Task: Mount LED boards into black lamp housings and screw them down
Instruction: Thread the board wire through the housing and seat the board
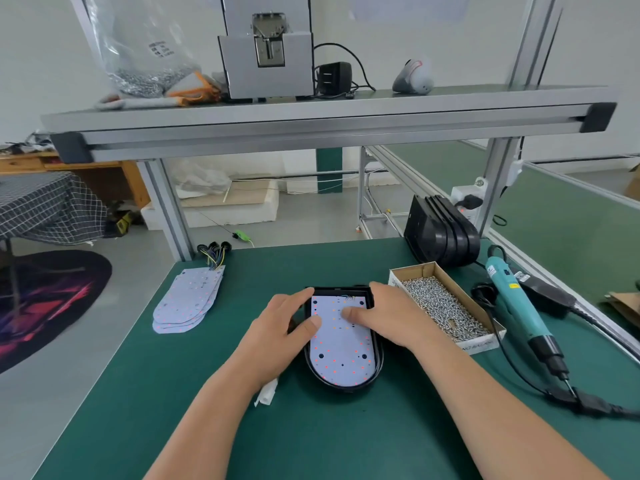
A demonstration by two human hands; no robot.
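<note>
A black lamp housing point(341, 385) lies flat in the middle of the green table, with a white LED board point(341, 355) dotted red and orange seated inside it. My left hand point(282, 327) grips the housing's left rim, thumb pressing on the board. My right hand point(391, 315) holds the right rim, its thumb also flat on the board. A fanned stack of spare LED boards point(188, 303) with wire leads lies to the left. Several empty black housings point(440, 230) lean at the back right.
An open cardboard box of screws point(446, 308) sits right of the housing. Beyond it lies a teal electric screwdriver point(519, 306) with its black cable. A white paper scrap point(268, 393) lies under my left wrist. An aluminium shelf point(311, 123) spans overhead.
</note>
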